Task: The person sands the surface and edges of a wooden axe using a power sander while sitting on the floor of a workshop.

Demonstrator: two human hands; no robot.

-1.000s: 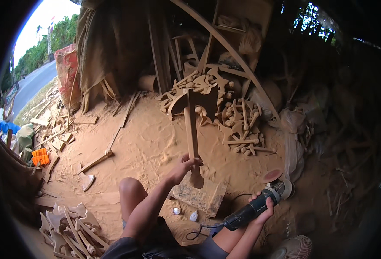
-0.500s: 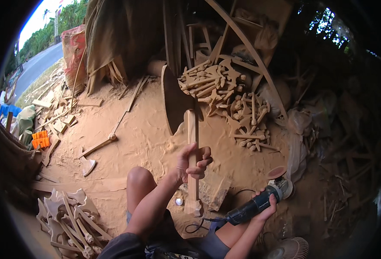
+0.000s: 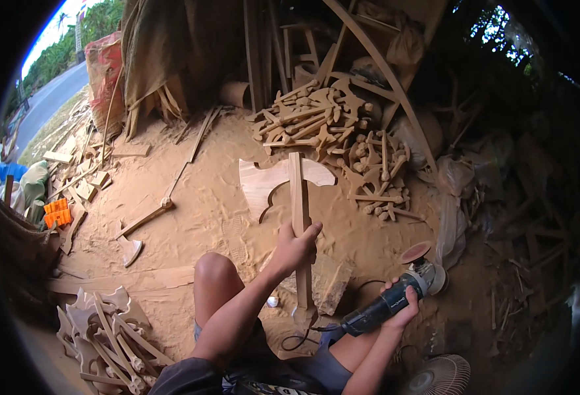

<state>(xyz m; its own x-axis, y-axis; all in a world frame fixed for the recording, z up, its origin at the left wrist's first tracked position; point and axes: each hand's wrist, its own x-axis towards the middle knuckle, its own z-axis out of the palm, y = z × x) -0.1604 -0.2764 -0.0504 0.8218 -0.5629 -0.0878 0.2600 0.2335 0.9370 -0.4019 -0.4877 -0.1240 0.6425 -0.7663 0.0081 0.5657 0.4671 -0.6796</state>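
Observation:
My left hand (image 3: 295, 250) is wrapped round the handle of a carved wooden axe (image 3: 299, 197), held upright in front of my knees. The axe's pale flat face shows, with its broad blade to the left and a curved point to the right. Below the fist the handle runs down to a knobbed end. At the lower right my right hand (image 3: 405, 311) grips the dark body of an angle grinder (image 3: 383, 309). The grinder's round reddish sanding disc (image 3: 415, 251) faces up, apart from the axe. A black cord trails from its rear end.
Heaped carved wooden pieces (image 3: 309, 122) lie beyond the axe, and more (image 3: 109, 342) at the lower left. A small axe (image 3: 130, 249) and a long-handled piece (image 3: 150, 218) rest on the dusty ground. A fan (image 3: 438, 378) stands lower right; a stone block (image 3: 332, 283) sits behind the axe handle.
My left hand has turned the axe about its handle, so the head's broad pale face now shows instead of its dark side. The grinder has tilted and shifted slightly.

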